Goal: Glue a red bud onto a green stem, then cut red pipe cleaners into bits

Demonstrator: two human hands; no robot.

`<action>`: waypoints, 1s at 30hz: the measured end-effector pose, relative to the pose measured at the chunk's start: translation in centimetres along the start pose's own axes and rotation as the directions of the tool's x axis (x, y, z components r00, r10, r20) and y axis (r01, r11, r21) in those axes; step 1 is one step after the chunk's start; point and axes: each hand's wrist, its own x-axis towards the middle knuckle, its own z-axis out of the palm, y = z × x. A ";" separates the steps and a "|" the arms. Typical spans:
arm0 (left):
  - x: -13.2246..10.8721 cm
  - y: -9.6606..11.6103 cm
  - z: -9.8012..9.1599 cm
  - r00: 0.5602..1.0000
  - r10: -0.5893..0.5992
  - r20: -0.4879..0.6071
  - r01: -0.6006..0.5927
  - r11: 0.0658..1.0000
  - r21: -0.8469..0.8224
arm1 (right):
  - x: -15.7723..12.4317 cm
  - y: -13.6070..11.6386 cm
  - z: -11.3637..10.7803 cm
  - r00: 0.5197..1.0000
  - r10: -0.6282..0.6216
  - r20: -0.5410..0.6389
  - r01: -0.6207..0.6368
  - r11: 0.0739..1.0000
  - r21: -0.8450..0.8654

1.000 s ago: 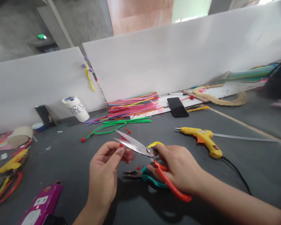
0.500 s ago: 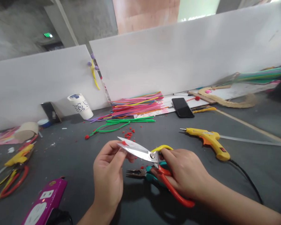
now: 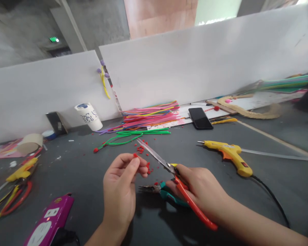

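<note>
My left hand (image 3: 120,188) pinches a small red piece (image 3: 135,155) between thumb and forefinger. My right hand (image 3: 200,188) is closed round the handles of scissors (image 3: 183,194) with red and yellow grips. Their blades look closed and point up and left, a little to the right of my left fingertips and apart from them. Pliers (image 3: 166,194) with teal handles lie beneath the scissors, partly hidden by my right hand. Small red scraps (image 3: 140,149) are scattered beyond and beside my left fingers.
A yellow glue gun (image 3: 226,152) lies at the right, a black phone (image 3: 200,118) behind it. Green stems (image 3: 143,132) and a colourful bundle (image 3: 151,115) lie at the back. A purple power strip (image 3: 51,218), another glue gun (image 3: 22,170) and a paper cup (image 3: 88,116) are left.
The scissor blades have closed and swung away from my left fingers, now pointing more steeply upward. The red piece stays in my left hand, and more red scraps show beside it.
</note>
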 end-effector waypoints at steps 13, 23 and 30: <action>-0.1 0.0 -0.2 0.999 0.041 0.014 -0.041 0.999 0.002 | -0.2 0.2 0.0 0.992 -0.095 -0.080 0.089 0.993 -0.077; -0.2 0.2 0.0 1.000 0.013 0.016 -0.013 1.000 -0.025 | -0.2 0.2 0.4 0.980 -0.150 -0.128 0.136 0.984 -0.111; -0.2 0.2 -0.1 1.000 0.003 0.020 -0.001 0.998 -0.058 | 0.0 0.1 0.4 0.976 -0.167 -0.141 0.145 0.977 -0.155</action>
